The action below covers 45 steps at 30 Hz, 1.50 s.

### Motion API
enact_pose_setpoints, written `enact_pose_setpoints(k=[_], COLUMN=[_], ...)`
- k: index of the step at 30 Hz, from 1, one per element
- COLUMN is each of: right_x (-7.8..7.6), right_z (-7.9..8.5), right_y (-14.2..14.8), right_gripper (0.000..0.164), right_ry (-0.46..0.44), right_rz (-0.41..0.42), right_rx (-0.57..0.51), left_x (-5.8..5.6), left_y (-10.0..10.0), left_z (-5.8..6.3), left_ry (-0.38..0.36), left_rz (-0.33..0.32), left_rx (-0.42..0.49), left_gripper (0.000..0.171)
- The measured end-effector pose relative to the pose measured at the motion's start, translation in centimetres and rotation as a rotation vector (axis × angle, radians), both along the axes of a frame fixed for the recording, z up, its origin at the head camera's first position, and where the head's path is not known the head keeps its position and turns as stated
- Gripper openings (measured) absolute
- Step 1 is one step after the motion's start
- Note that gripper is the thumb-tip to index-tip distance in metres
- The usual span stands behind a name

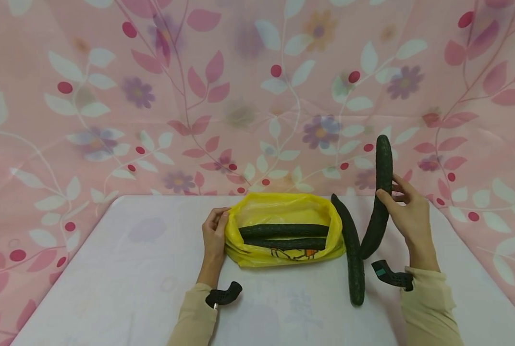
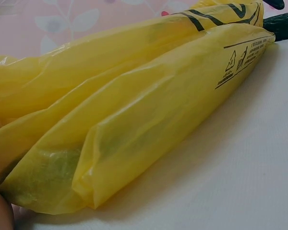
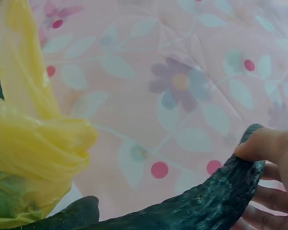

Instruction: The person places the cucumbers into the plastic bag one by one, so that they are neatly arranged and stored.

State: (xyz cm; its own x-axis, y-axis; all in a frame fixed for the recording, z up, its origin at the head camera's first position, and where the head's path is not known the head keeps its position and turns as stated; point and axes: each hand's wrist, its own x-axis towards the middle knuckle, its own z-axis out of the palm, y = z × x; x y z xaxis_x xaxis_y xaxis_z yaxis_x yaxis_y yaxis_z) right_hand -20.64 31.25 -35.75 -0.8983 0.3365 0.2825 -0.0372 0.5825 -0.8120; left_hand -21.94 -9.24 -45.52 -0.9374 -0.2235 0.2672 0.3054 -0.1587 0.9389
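A yellow plastic bag (image 1: 283, 262) lies on the table with its wide mouth facing me. Two dark green cucumbers (image 1: 283, 230) lie inside it, one behind the other. My left hand (image 1: 214, 233) grips the bag's left edge; the left wrist view shows its thumb against the yellow plastic (image 2: 134, 110). My right hand (image 1: 410, 216) holds a long cucumber (image 1: 384, 163) upright and tilted, thumb in front and fingers behind. Its lower end overlaps another cucumber (image 1: 355, 274) lying along the bag's right side. In the right wrist view the held cucumber (image 3: 206, 203) slants up into the hand.
The white-covered table (image 1: 123, 278) reaches back to a pink curtain (image 1: 249, 96) patterned with flowers and leaves. A black wrist device (image 1: 225, 294) sits on the left sleeve and another black device (image 1: 391, 276) on the right sleeve.
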Motion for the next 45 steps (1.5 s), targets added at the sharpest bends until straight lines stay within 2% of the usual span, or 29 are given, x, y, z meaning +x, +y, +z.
enact_pose_setpoints(k=[5, 14, 24, 30, 33, 41, 45], right_x=[-0.1, -0.2, 0.0, 0.2, 0.2, -0.2, -0.1], right_z=[0.2, 0.2, 0.9, 1.5, 1.6, 2.3, 2.1], right_y=[-0.1, -0.6, -1.0, -1.1, -1.2, -2.1, -2.8], right_gripper=[0.054, 0.053, 0.05, 0.051, 0.051, 0.052, 0.052], right_ry=[0.028, 0.104, 0.334, 0.503, 0.588, 0.718, 0.728], right_rz=[-0.044, -0.072, -0.132, -0.043, 0.006, 0.129, 0.18], right_rx=[-0.06, -0.104, -0.27, -0.622, -0.725, -0.811, -0.815], left_x=[-0.9, -1.1, -1.0, -1.1, -1.1, -1.2, -1.1], left_y=[-0.2, -0.1, -0.1, -0.3, -0.3, -0.2, -0.2], left_z=[-1.4, -1.9, -1.9, -1.8, -1.8, -1.5, -1.7], left_ry=[-0.006, 0.034, 0.035, 0.008, 0.006, 0.034, 0.043], left_rz=[-0.002, 0.035, 0.023, 0.003, -0.001, 0.024, 0.028], left_rx=[0.023, 0.008, 0.018, 0.026, 0.025, 0.009, 0.015], left_gripper=[0.023, 0.027, 0.026, 0.023, 0.022, 0.026, 0.027])
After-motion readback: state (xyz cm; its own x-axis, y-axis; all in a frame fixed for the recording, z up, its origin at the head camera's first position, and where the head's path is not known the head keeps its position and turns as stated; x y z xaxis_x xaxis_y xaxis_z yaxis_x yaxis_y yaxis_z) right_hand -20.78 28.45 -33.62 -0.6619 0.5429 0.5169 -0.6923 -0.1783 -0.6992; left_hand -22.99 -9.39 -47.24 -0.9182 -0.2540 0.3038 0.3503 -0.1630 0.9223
